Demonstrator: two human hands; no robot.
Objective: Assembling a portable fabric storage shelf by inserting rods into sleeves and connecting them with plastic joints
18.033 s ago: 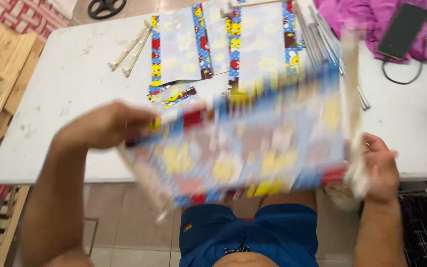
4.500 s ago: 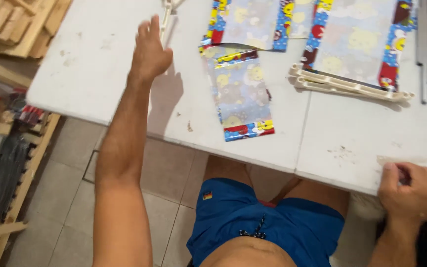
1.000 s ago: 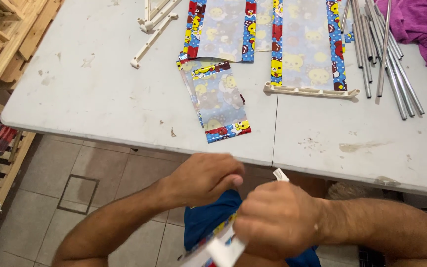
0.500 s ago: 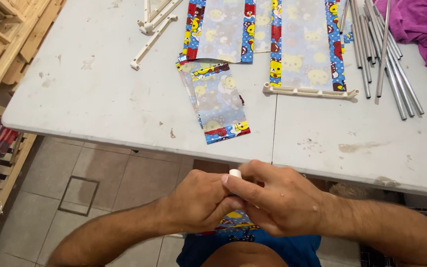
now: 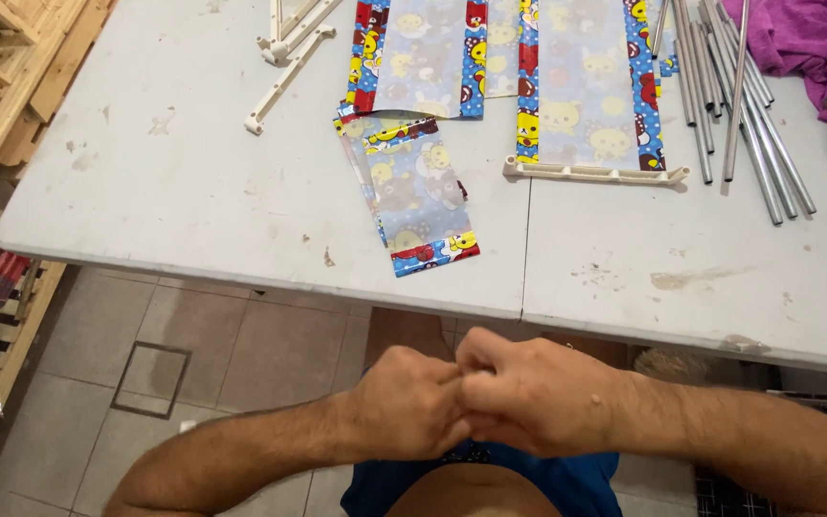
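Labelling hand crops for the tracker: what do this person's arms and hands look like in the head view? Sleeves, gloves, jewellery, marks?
Both arms are bare to the frame edge, with no sleeves in view. The left hand and right hand wear no gloves, and no rings, watch or bands show. The forearms are hairy. A small raised spot sits on the back of the right hand. No cables or tags.

Metal rods (image 5: pixel 739 105), purple cloth (image 5: pixel 806 43) and wooden pallets (image 5: pixel 7 67) surround the white table (image 5: pixel 145 191).

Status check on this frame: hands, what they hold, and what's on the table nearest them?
Left hand and right hand pressed together below the table edge; contents of grip hidden. Nearest item: small patterned sheet, untouched. Nothing between.
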